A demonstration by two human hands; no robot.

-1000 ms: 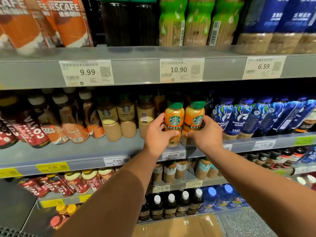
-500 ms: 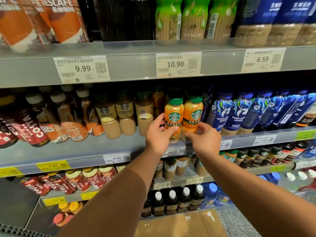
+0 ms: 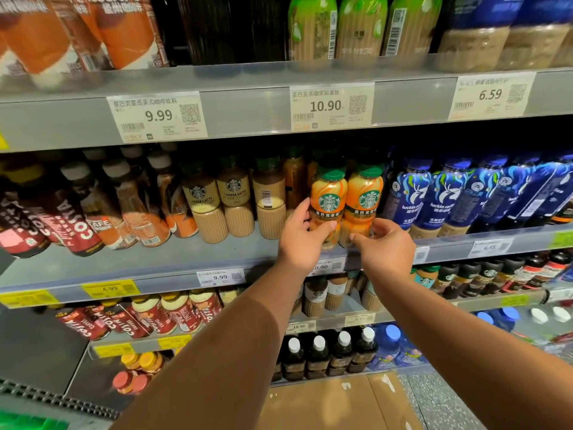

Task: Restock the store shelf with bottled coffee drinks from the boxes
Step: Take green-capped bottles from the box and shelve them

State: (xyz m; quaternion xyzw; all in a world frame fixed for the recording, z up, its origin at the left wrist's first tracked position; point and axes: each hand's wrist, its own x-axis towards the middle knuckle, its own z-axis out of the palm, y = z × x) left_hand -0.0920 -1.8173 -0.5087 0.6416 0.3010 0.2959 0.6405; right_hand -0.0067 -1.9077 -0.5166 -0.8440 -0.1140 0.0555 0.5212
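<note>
stock: left bottle [image 3: 328,200] and right bottle [image 3: 366,197] upright, touching, at shelf [image 3: 155,262] front.
left hand [image 3: 302,237]: yours grips left bottle low, likely squaring it.
right hand [image 3: 386,249]: pinches right bottle's base, likely aligning.

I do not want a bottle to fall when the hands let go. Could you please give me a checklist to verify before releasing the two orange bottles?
1. Grip of the left hand on the left orange bottle, low down: ok.
2. Hold of the right hand on the right orange bottle, low down: ok.
3. Both bottles upright, logos facing out: ok.
4. Bases fully on the shelf: cannot tell, the hands hide them.
5. Gap to the blue bottles beside them: cannot tell.
</note>
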